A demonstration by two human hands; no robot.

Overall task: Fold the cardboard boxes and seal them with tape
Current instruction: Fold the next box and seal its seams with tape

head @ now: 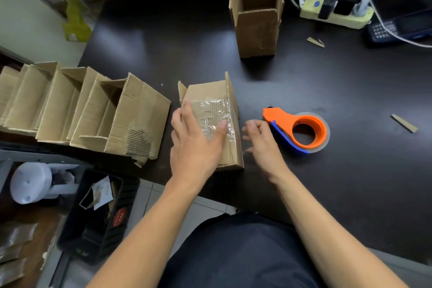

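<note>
Taped box pinned flat for smoothing; dispenser set aside.

Left hand (195,140) spread, pressed flat on the taped cardboard box (211,121) at the near edge of the dark table (327,77), presumably to bed down the wrinkled clear tape (210,112). Right hand (259,138) just right of the box, fingers loosely curled, gripping nothing discernible. Orange tape dispenser (301,131) resting further right, within reach. Left of the box: row of folded open boxes (81,110), apparently empty. Beyond the box: tall open box (257,18), contents not visible.
</note>
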